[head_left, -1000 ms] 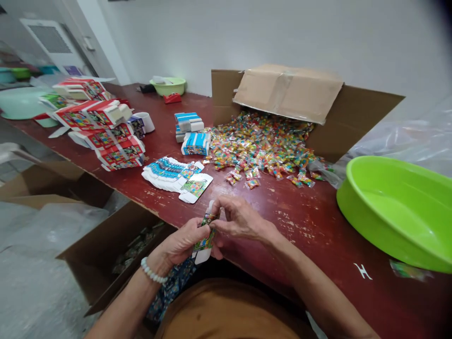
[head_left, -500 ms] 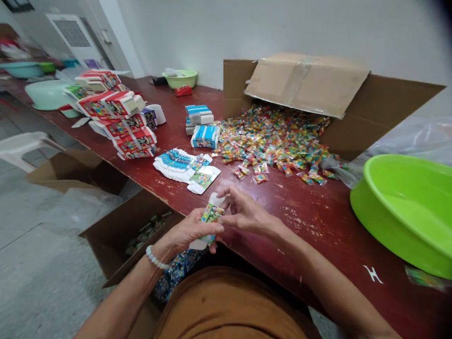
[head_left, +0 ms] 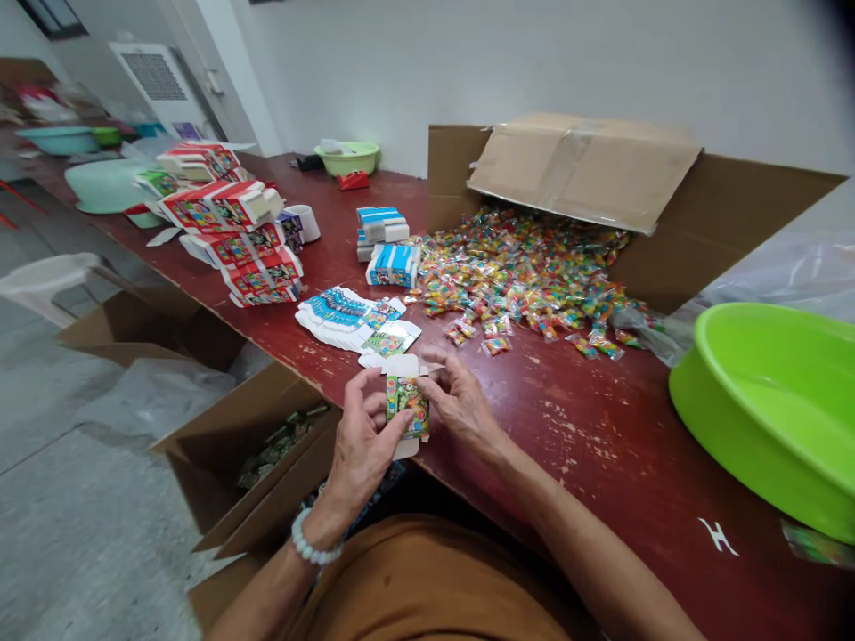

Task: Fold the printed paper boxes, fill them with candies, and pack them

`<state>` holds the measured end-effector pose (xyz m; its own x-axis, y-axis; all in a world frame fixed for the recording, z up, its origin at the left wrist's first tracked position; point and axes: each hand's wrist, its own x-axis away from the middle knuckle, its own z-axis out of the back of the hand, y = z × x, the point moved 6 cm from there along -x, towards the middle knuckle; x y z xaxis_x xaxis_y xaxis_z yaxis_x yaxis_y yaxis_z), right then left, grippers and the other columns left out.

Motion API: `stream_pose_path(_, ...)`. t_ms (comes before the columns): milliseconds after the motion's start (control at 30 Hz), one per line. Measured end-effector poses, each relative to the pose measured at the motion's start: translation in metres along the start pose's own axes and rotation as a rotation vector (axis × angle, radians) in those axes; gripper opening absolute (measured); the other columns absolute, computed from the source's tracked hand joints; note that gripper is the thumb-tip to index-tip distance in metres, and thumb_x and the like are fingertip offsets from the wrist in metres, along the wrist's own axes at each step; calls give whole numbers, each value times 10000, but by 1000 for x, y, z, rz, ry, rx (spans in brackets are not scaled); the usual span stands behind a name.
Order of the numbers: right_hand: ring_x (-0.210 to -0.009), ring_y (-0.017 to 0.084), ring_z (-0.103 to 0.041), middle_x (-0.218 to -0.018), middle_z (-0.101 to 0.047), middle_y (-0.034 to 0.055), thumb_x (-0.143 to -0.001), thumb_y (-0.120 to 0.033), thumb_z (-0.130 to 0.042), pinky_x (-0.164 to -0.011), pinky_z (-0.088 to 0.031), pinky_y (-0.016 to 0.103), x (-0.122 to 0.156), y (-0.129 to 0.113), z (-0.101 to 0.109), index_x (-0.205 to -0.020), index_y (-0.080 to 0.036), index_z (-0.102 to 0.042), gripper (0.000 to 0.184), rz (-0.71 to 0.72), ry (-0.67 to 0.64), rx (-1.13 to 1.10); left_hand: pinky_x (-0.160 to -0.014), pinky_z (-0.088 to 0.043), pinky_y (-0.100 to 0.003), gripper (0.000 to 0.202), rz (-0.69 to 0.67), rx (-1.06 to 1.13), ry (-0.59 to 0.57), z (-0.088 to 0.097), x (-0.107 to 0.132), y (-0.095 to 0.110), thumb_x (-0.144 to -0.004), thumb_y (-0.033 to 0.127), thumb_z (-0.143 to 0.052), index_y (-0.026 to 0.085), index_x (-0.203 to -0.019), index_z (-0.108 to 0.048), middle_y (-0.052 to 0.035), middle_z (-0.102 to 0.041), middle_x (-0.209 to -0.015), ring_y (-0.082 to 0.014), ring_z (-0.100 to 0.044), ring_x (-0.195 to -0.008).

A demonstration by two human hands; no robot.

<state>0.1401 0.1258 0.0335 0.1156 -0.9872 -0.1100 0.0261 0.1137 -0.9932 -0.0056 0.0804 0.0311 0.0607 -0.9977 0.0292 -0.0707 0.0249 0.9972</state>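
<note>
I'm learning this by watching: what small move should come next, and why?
Perhaps fold in the white bottom flap of the small carton: flaps stick out at both its ends, and the left hand and right hand both hold it.

Smooth printed card forms the small box (head_left: 406,398); candy packets (head_left: 514,267) are glossy clear plastic, the large carton (head_left: 594,165) matt cardboard, the nearest basin (head_left: 768,414) smooth plastic, the desk (head_left: 601,436) glossy but scuffed.
</note>
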Motion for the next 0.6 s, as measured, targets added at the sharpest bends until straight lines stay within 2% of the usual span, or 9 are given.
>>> stream_pose_path(67,-721,157,-623,-789,-658,-27,-802,-327,-686,-669,-486,270,3,5,-6,-1205,-232,-536,440,-31,24,-142,-690,-586,-293,748,-29,13,61,1,4,3,-745,333,-784,254,-1369,-379,-43,-736,-1017,-200,-727,-802)
stream_pose_path(133,-780,158,-634,-862,-677,-6,-798,-330,-697,-721,-501,276,7,7,-12,-1151,-235,-560,390,-18,33,-262,-739,-584,-287,702,-42,30,92,3,5,4,-738,331,-785,241,-1347,-447,-68,-721,-1112,-214,-723,-900)
stream_pose_path(200,-802,153,-621,-897,-679,5,-799,-348,-703,-748,-496,276,10,8,-17,-1057,-226,-619,298,0,24,-330,-782,-579,-296,665,-31,69,75,3,2,3,-729,331,-790,220,-1314,-494,-78,-716,-1132,-220,-712,-945)
stream_pose_path(300,-743,141,-582,-822,-667,1,-785,-404,-727,-707,-469,268,8,12,-15,-896,-201,-681,236,-38,5,-305,-724,-572,-287,539,30,137,6,3,-2,-1,-740,350,-785,198,-1200,-548,-59,-734,-1013,-198,-710,-838)
stream_pose_path(433,-607,121,-515,-668,-633,-1,-696,-469,-789,-594,-415,261,-2,18,-9,-707,-167,-682,320,-189,-85,-229,-597,-527,-241,399,113,188,-16,4,-2,-5,-765,375,-771,192,-1059,-573,-5,-711,-818,-145,-651,-649)
stream_pose_path(533,-576,115,-519,-673,-648,-1,-583,-450,-868,-547,-406,248,-7,19,-10,-769,-163,-686,387,-278,-140,-287,-602,-508,-232,333,104,198,-35,5,-1,-6,-794,385,-746,194,-1018,-591,5,-698,-804,-135,-633,-649)
stream_pose_path(600,-589,123,-547,-704,-669,0,-556,-443,-888,-552,-423,249,-8,17,-14,-863,-170,-693,455,-275,-182,-296,-625,-498,-225,285,82,168,-52,7,0,-7,-814,388,-727,189,-983,-610,-4,-698,-823,-137,-635,-684)
